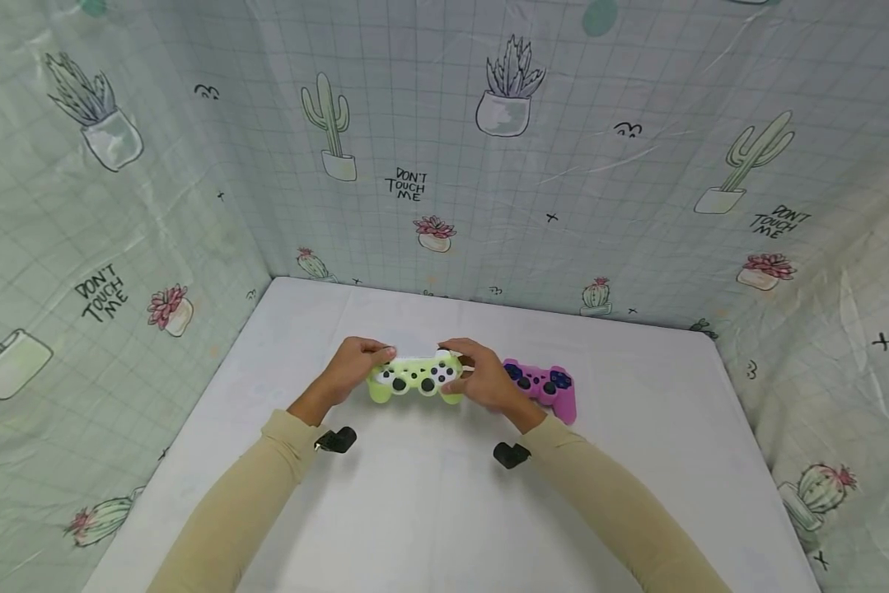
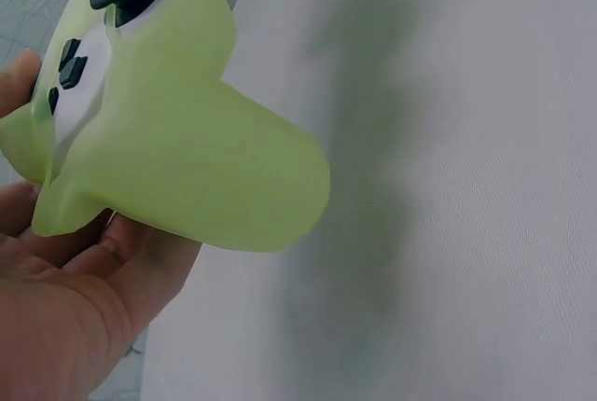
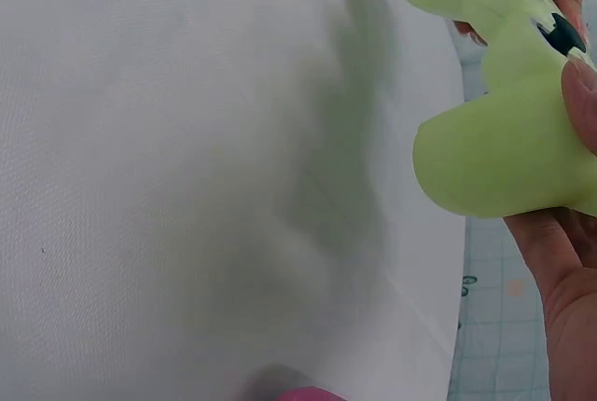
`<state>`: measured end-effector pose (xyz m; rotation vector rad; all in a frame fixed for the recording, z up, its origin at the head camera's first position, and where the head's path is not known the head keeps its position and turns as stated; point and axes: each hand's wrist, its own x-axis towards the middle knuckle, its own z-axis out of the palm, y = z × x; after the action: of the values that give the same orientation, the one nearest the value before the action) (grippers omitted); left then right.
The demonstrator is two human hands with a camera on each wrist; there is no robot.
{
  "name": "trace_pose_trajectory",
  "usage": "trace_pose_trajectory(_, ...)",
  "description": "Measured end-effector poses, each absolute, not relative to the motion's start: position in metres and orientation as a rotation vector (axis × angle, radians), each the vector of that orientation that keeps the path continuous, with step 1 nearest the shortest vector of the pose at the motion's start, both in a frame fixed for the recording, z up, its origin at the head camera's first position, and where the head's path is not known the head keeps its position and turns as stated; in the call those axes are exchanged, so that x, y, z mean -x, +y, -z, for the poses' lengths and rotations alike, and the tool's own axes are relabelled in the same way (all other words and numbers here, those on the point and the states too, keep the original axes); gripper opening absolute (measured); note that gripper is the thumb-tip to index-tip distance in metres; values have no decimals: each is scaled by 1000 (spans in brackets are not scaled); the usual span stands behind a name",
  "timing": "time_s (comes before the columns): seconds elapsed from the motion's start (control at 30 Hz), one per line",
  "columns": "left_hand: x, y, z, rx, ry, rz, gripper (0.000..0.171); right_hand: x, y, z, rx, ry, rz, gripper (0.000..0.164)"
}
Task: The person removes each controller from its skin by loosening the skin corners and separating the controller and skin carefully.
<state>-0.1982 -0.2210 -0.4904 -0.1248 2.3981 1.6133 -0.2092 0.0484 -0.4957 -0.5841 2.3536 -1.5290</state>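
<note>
A: Item one, green controller (image 1: pixel 414 375): where?
B: Raised over the white surface (image 1: pixel 429 502), long axis running side to side; left hand (image 1: pixel 351 367) gripping one end, right hand (image 1: pixel 490 380) gripping the other.
A: Item two, pink controller (image 1: pixel 539 387)?
B: Lying on the surface, just beyond the right hand on its outer side. Right hand nearer, left hand farther; neither holds it. Long axis roughly sideways, slightly askew.
</note>
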Motion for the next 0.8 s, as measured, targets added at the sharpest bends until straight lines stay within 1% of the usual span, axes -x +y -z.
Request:
trace_pose_trajectory(0.13,198,-223,489,99,2399,-1632,46,209,49,495,573,2349,1550,74)
trace_pose_trajectory(0.27,198,-226,488,-3,2407,-1629,57,209,52,494,529,2342,1572,73)
trace_pose_trajectory(0.4,196,-232,488,-121,2420,-1621,63,212,53,493,518,2307,1603,71)
trace_pose_trajectory(0.63,195,-238,486,-394,2524,-1496,92,216,54,492,483,2253,1665,69)
trace_pose_trajectory(0.8,194,-238,484,-411,2633,-1371,93,218,52,491,475,2234,1665,68)
